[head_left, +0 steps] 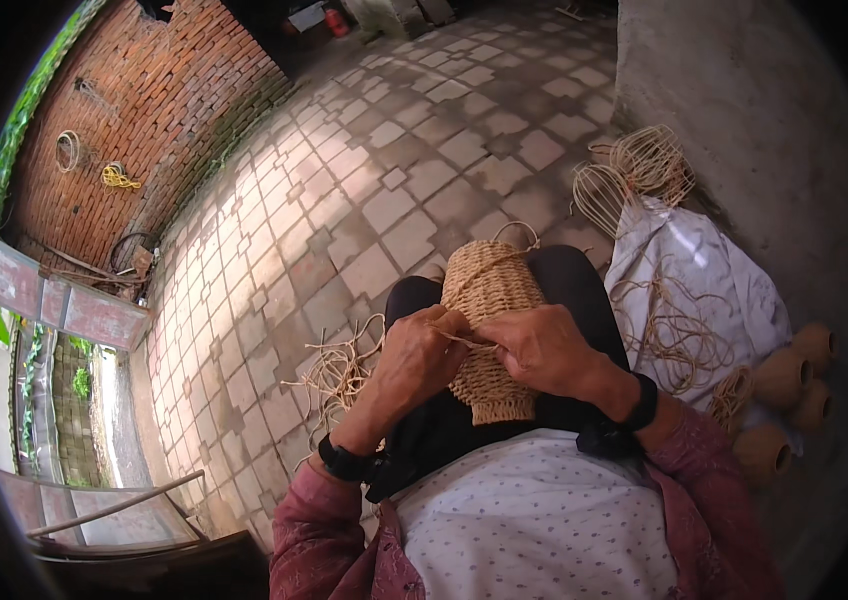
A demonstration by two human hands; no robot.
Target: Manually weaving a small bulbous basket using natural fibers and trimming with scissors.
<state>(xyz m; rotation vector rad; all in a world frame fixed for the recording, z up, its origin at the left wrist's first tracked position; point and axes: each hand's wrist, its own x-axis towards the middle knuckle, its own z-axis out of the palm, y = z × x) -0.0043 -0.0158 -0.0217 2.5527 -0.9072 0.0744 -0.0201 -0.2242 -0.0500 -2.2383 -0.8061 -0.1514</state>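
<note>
Tan woven basket [490, 288] (coarse, ropy rows), elongated; left hand [422, 352], right hand [546, 350]: grip pinching cord [466, 343].

Landmark: brick wall [189, 85]. Pale ring coil [68, 151], yellow coil [121, 177] hang on brick wall. Foliage [26, 115] along its left edge. Weathered panel [94, 312] below it. Paved floor [392, 211] right of it. Grey wall [744, 110] across floor from it. Red object [337, 22] past its far end.
</note>
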